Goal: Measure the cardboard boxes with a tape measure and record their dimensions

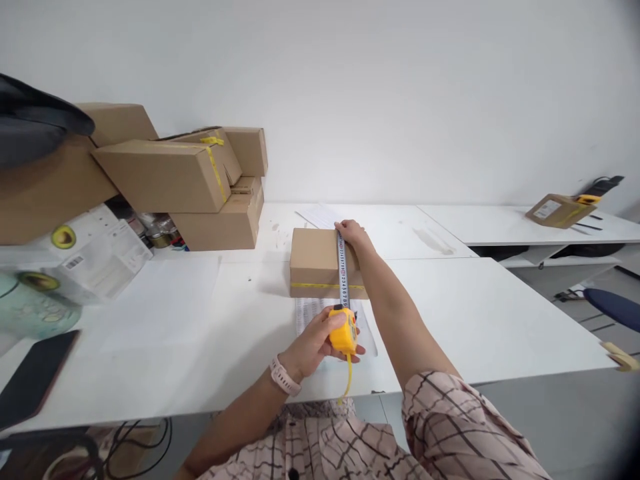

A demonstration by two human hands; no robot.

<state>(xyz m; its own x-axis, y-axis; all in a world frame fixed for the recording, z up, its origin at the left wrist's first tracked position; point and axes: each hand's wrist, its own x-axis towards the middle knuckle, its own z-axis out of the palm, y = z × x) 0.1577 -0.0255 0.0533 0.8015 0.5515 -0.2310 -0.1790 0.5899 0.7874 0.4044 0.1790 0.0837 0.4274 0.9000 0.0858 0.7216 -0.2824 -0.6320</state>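
Observation:
My left hand (pixel 320 339) is wrapped round a yellow tape measure (pixel 343 331) just in front of a small cardboard box (pixel 313 250). A yellow strap hangs from the tape measure. Its blade (pixel 342 267) is pulled out and lies across the top of the box, running from front to back. At the back edge of the box, my right hand (pixel 353 235) pinches the far end of the blade. A strip of yellow tape runs along the front side of the box. Printed paper (pixel 310 311) lies partly under the box, and more paper (pixel 320 215) is behind it.
Stacked cardboard boxes (pixel 165 173) stand at the back left. Nearby are a white box with an avocado picture (pixel 95 257), a mint-green object (pixel 40 303) and a dark flat device (pixel 35 380). Another taped box (pixel 557 210) sits on the right-hand table.

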